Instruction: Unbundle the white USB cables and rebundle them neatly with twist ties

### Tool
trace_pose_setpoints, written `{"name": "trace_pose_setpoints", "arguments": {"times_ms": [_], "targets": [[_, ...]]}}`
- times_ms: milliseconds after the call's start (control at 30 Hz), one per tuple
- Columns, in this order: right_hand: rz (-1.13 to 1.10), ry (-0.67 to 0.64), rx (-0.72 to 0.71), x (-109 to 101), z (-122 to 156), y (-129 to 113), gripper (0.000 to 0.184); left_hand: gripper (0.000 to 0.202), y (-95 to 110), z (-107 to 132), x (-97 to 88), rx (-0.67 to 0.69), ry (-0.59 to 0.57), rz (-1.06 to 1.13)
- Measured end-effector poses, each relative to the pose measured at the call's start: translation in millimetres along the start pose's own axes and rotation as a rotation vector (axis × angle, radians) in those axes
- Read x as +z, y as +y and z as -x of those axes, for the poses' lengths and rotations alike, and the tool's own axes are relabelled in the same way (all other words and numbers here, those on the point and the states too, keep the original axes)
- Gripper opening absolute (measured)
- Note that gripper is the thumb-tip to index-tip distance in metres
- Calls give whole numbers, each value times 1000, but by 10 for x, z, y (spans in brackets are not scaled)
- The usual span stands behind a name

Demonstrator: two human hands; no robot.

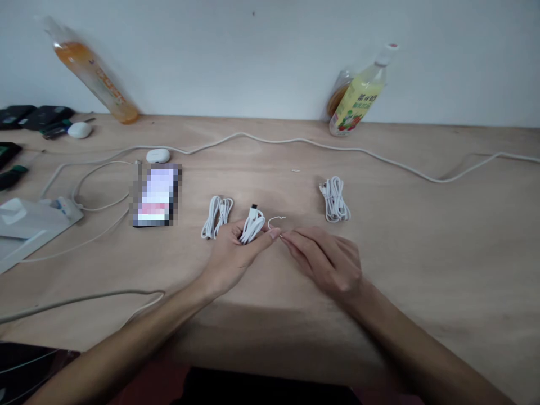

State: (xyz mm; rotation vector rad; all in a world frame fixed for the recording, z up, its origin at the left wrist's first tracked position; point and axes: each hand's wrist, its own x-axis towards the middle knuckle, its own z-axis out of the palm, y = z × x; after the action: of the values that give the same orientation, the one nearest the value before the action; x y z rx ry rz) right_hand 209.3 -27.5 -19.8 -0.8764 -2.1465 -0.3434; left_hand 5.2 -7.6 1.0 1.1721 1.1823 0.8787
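While hands (231, 246) (328, 256) hold one cable bundle (252, 226), one tie (277, 217), two bundles (216, 217) (335, 200) lie nearby.

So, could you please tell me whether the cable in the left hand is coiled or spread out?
Coiled: the cable sits in the left hand as a bundle of close loops, its dark-tipped plug sticking out.

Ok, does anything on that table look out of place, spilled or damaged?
A tiny pale scrap lies loose on the wooden table, beyond and left of the rightmost coiled white cable; it's too small to identify. The orange-drink bottle and yellow-drink bottle look slanted, possibly just lens distortion. No spill or damage shows.
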Motion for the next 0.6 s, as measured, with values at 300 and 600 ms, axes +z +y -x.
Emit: {"name": "trace_pose_setpoints", "arguments": {"times_ms": [300, 600], "targets": [[61, 40, -24, 11, -59, -42, 16, 22, 26, 3, 39, 130, 19, -8], [66, -13, 41, 34, -89, -88, 11, 20, 24, -10, 32, 188, 44, -75]]}}
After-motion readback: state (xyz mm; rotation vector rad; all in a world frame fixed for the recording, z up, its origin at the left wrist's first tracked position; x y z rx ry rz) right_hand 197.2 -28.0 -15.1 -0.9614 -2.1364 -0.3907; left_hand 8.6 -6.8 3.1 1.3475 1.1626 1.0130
